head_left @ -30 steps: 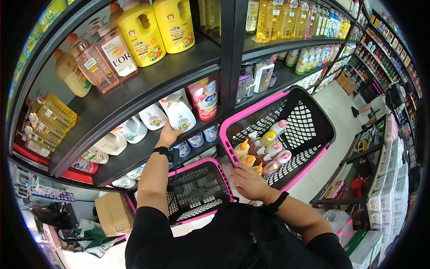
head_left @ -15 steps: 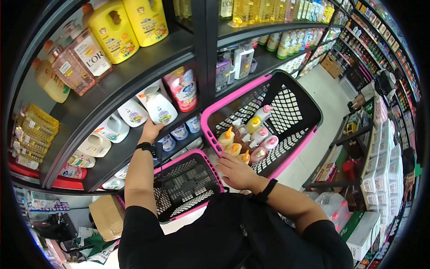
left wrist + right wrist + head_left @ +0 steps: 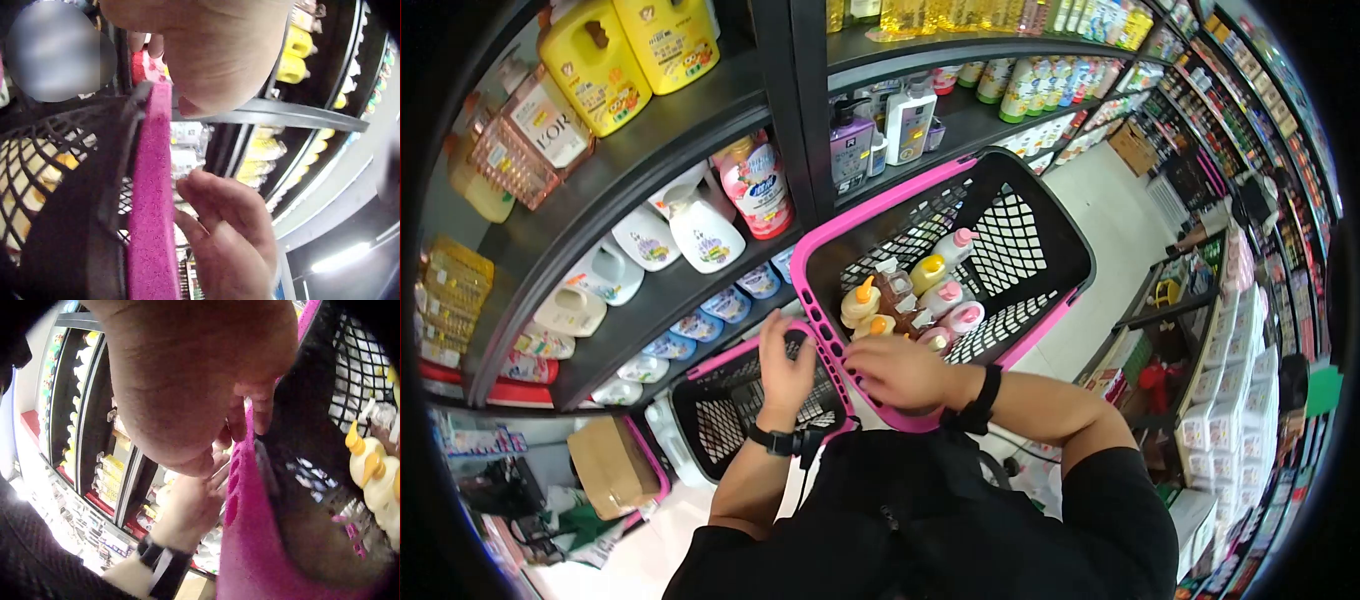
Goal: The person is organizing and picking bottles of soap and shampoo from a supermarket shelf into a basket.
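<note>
My right hand [image 3: 900, 375] is at the near pink rim of the large black shopping basket [image 3: 808, 250]. In the right wrist view its fingers [image 3: 236, 419] curl over that rim. My left hand [image 3: 785, 368] is just left of it, fingers raised and loosely bent, with nothing held. It overlaps the edge of a smaller black and pink basket [image 3: 725, 352]. Several pump bottles stand in the large basket, among them a yellow-pump bottle [image 3: 862, 296] and a pink-pump bottle [image 3: 943, 294]. A white detergent bottle [image 3: 705, 235] stands at the front of the shelf.
A black shelf unit [image 3: 785, 110] runs along the left and front, with yellow jugs [image 3: 595, 65] higher up. Beside the smaller basket is a cardboard box [image 3: 610, 467]. White tubs [image 3: 1215, 380] are stacked at the right. Farther back on the right is another person [image 3: 1255, 205].
My left hand has left the white bottle on the shelf and come down and back beside the right hand. The right hand stays at the large basket's rim. The head view has turned right.
</note>
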Motion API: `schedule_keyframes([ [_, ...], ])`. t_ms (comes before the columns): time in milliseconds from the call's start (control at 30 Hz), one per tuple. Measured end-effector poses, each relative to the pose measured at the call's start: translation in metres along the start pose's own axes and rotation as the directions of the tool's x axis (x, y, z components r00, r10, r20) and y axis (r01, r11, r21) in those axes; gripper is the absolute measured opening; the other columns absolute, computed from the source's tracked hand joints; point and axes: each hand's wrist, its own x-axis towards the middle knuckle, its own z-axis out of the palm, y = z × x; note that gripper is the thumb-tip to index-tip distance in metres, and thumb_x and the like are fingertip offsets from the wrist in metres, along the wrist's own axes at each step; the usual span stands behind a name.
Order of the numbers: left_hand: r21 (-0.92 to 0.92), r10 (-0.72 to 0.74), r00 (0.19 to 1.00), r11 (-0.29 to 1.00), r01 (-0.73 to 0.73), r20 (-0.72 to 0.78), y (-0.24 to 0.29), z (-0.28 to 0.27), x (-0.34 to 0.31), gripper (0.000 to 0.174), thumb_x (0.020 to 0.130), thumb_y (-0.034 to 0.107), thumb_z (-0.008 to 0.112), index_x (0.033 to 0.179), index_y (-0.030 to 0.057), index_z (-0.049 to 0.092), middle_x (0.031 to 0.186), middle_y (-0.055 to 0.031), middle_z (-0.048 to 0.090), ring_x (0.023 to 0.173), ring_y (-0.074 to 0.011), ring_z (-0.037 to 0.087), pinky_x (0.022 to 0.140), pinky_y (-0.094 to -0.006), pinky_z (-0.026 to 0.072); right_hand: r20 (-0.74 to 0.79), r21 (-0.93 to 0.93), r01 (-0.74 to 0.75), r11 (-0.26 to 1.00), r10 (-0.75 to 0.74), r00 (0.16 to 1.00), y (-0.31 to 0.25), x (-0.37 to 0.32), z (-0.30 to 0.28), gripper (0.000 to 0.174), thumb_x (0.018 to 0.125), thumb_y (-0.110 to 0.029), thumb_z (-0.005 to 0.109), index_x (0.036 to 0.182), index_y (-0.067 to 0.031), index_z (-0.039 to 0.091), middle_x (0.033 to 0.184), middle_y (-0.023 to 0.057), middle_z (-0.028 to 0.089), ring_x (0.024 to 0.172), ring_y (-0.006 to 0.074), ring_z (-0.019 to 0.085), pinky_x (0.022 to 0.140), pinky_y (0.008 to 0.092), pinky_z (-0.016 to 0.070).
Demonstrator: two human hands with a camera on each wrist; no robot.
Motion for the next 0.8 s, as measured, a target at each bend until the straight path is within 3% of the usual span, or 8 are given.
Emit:
schedule_keyframes([
  [33, 0.007, 0.055, 0.997, 0.998, -0.055, 0.057, 0.024, -0.002, -0.005, 0.043, 0.081, 0.011, 0.074, 0.119, -0.0007, 0.058, 0.132, -0.0238, 0.055, 0.124, -0.0421, 0.052, 0.108, -0.0469, 0.0406, -0.008, 0.007, 0.049, 0.999, -0.049, 0.999, 0.019, -0.001, -0.016, 0.026, 0.081, -0.009, 0.066, 0.106, -0.0026, 0.060, 0.109, 0.0147, 0.062, 0.100, 0.0371, 0.061, 0.087, 0.0434, 0.0511],
  [133, -0.028, 0.245, 0.946, 0.969, -0.245, 0.213, 0.079, -0.002, -0.015, 0.033, 0.080, 0.010, 0.073, 0.111, 0.0011, 0.064, 0.124, -0.0191, 0.062, 0.124, -0.0416, 0.055, 0.105, -0.0483, 0.0440, 0.018, -0.114, -0.141, 0.983, 0.144, 0.989, 0.088, -0.014, -0.067, 0.025, 0.080, -0.011, 0.066, 0.104, -0.0037, 0.061, 0.105, 0.0154, 0.061, 0.102, 0.0372, 0.060, 0.085, 0.0455, 0.0509],
  [267, -0.144, 0.138, 0.846, 0.987, -0.073, 0.514, 0.112, 0.019, -0.035, 0.029, 0.084, 0.014, 0.071, 0.110, 0.0039, 0.066, 0.109, -0.0153, 0.069, 0.107, -0.0350, 0.065, 0.098, -0.0453, 0.0490, 0.018, -0.371, -0.432, 0.822, 0.471, 0.882, 0.216, -0.038, -0.109, 0.030, 0.080, -0.016, 0.066, 0.109, -0.0061, 0.065, 0.104, 0.0164, 0.065, 0.100, 0.0363, 0.064, 0.087, 0.0444, 0.0528],
  [300, -0.075, 0.143, 0.812, 0.990, -0.122, 0.566, 0.119, 0.026, -0.035, 0.028, 0.084, 0.018, 0.071, 0.108, 0.0054, 0.067, 0.104, -0.0132, 0.070, 0.100, -0.0324, 0.067, 0.094, -0.0437, 0.0500, 0.027, -0.419, -0.397, 0.817, 0.448, 0.894, 0.257, -0.047, -0.112, 0.032, 0.080, -0.016, 0.065, 0.111, -0.0059, 0.066, 0.105, 0.0176, 0.066, 0.103, 0.0365, 0.064, 0.089, 0.0444, 0.0526],
  [433, 0.205, 0.143, 0.834, 0.934, -0.291, 0.534, 0.138, 0.058, -0.035, 0.027, 0.080, 0.023, 0.073, 0.102, 0.0083, 0.068, 0.097, -0.0097, 0.071, 0.093, -0.0284, 0.067, 0.090, -0.0390, 0.0499, -0.062, -0.555, -0.598, 0.579, 0.688, 0.723, 0.332, -0.061, -0.114, 0.043, 0.083, -0.017, 0.061, 0.126, -0.0096, 0.058, 0.125, 0.0190, 0.058, 0.118, 0.0397, 0.057, 0.095, 0.0494, 0.0494],
  [533, 0.298, 0.033, 0.856, 0.930, -0.216, 0.516, 0.145, 0.065, -0.035, 0.030, 0.079, 0.024, 0.075, 0.102, 0.0057, 0.069, 0.095, -0.0117, 0.070, 0.093, -0.0297, 0.067, 0.088, -0.0411, 0.0506, -0.066, -0.599, -0.669, 0.439, 0.806, 0.588, 0.357, -0.061, -0.107, 0.055, 0.080, -0.017, 0.070, 0.132, -0.0112, 0.053, 0.130, 0.0174, 0.055, 0.125, 0.0371, 0.052, 0.101, 0.0475, 0.0470],
  [667, 0.384, 0.006, 0.878, 0.898, -0.216, 0.479, 0.147, 0.073, -0.037, 0.029, 0.078, 0.024, 0.076, 0.099, 0.0061, 0.069, 0.092, -0.0108, 0.069, 0.090, -0.0294, 0.066, 0.085, -0.0409, 0.0504, -0.112, -0.677, -0.649, 0.347, 0.823, 0.557, 0.393, -0.065, -0.084, 0.036, 0.090, -0.019, 0.060, 0.126, -0.0151, 0.055, 0.127, 0.0131, 0.056, 0.119, 0.0315, 0.059, 0.095, 0.0497, 0.0484],
  [800, 0.440, -0.022, 0.881, 0.872, -0.214, 0.473, 0.149, 0.076, -0.037, 0.027, 0.078, 0.025, 0.075, 0.096, 0.0063, 0.068, 0.090, -0.0090, 0.069, 0.088, -0.0288, 0.065, 0.084, -0.0401, 0.0501, -0.134, -0.658, -0.651, 0.380, 0.791, 0.597, 0.412, -0.076, -0.078, 0.023, 0.096, -0.019, 0.050, 0.117, -0.0144, 0.059, 0.116, 0.0127, 0.064, 0.103, 0.0294, 0.068, 0.089, 0.0480, 0.0520],
])
